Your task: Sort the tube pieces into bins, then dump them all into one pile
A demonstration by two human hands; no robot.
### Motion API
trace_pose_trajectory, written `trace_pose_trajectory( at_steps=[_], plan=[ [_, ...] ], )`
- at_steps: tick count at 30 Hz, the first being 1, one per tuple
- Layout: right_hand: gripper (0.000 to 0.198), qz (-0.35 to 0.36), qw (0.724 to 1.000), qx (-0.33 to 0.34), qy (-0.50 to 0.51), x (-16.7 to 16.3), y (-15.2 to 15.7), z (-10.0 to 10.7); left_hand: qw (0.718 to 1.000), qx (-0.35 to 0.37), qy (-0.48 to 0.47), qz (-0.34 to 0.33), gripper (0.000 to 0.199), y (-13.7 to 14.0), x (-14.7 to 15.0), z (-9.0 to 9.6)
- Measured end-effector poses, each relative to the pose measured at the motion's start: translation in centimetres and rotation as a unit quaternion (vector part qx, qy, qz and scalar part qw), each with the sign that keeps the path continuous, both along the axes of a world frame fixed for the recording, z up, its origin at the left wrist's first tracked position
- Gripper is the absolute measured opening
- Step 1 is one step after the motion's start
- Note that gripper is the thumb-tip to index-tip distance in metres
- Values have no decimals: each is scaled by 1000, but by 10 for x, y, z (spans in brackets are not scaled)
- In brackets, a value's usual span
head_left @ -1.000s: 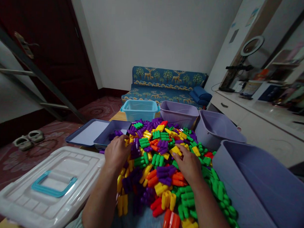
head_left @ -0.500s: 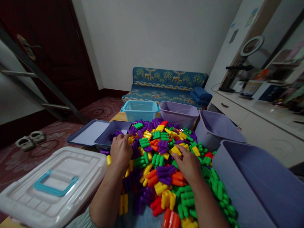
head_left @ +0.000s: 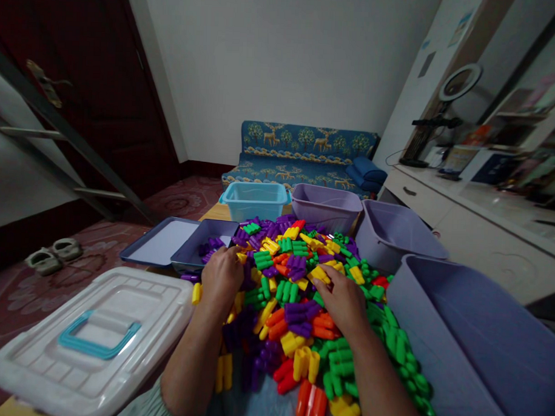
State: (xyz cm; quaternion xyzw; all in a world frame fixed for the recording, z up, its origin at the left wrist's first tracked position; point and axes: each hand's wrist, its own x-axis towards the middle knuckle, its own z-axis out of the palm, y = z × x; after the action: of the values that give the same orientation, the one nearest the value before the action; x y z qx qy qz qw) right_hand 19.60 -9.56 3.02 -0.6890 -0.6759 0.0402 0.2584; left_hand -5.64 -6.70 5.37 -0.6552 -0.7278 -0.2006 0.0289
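Note:
A large heap of plastic building blocks (head_left: 297, 290), in purple, green, yellow, red and orange, lies before me. Most are shaped like joined tubes. At its left side my left hand (head_left: 223, 274) is closed, back of the hand up; its fingertips point away and whatever they hold is hidden. Just beyond that hand stands a dark blue box (head_left: 187, 259) with several purple blocks (head_left: 211, 247) in it. My right hand (head_left: 346, 300) reaches into the middle of the heap, thumb and fingers closed around a yellow block (head_left: 319, 274).
Behind the heap stand a light blue tub (head_left: 256, 201) and a purple tub (head_left: 327, 210). Two more purple tubs (head_left: 388, 242) line the right side, the nearest one (head_left: 436, 359) large. On the left lie a flat blue lid (head_left: 155, 245) and a white lid (head_left: 119, 305) with a blue handle.
Both hands stay almost in place. My left hand has shifted very slightly, and more of the purple blocks in the blue box show. The view has moved a little.

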Motion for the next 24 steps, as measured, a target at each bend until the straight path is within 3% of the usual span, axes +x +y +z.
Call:
trace_pose_trajectory(
  at_steps=[5,13,24],
  plan=[
    [35,-3,1000,-9,0,-1,-1,3,999,-3,18,-38,43,0,3,0],
    [35,-6,1000,-4,-3,-2,-2,4,999,-28,16,-32,52,-1,6,-2],
    [33,-1,1000,8,0,0,-1,0,997,-43,-20,-55,41,-2,3,1]
  ],
)
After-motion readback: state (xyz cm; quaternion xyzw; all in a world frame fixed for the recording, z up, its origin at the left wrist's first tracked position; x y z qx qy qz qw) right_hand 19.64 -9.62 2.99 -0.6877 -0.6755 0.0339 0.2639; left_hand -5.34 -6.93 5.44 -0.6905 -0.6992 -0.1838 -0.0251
